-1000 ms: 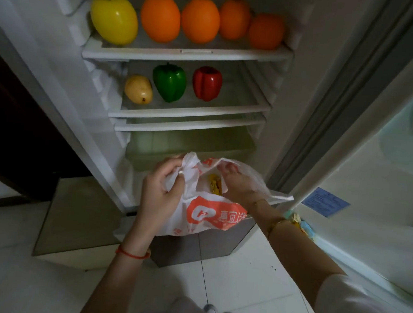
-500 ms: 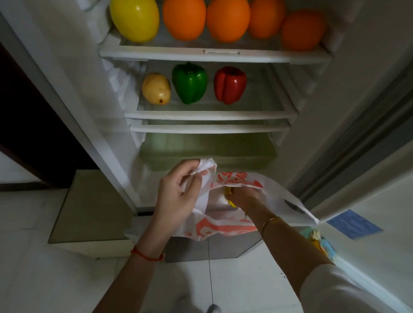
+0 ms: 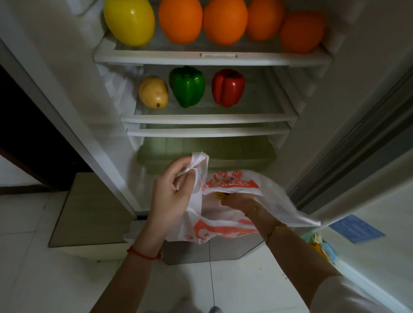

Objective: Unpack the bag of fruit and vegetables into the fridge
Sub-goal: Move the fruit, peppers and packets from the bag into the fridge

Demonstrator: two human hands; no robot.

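In front of the open fridge, my left hand [image 3: 173, 193] grips the handle of a white plastic bag with red print [image 3: 222, 230]. My right hand [image 3: 242, 204] reaches inside the bag, its fingers mostly hidden by the plastic; a small yellow item [image 3: 220, 195] shows at its fingertips. The top shelf [image 3: 214, 58] carries a yellow apple [image 3: 128, 17] and several oranges [image 3: 225, 18]. On the shelf below sit a yellow mango [image 3: 153, 95], a green pepper [image 3: 187, 85] and a red pepper [image 3: 228, 87].
A greenish crisper drawer [image 3: 200, 153] sits under the lowest shelf, just behind the bag. The fridge door [image 3: 380, 205] stands open at the right, with a blue label [image 3: 357, 228] and small colourful items in its lower rack. A grey base panel [image 3: 91, 212] and white floor tiles lie below.
My right hand has gone deeper into the bag. My left hand keeps its grip on the handle, and the view has moved closer to the fridge.
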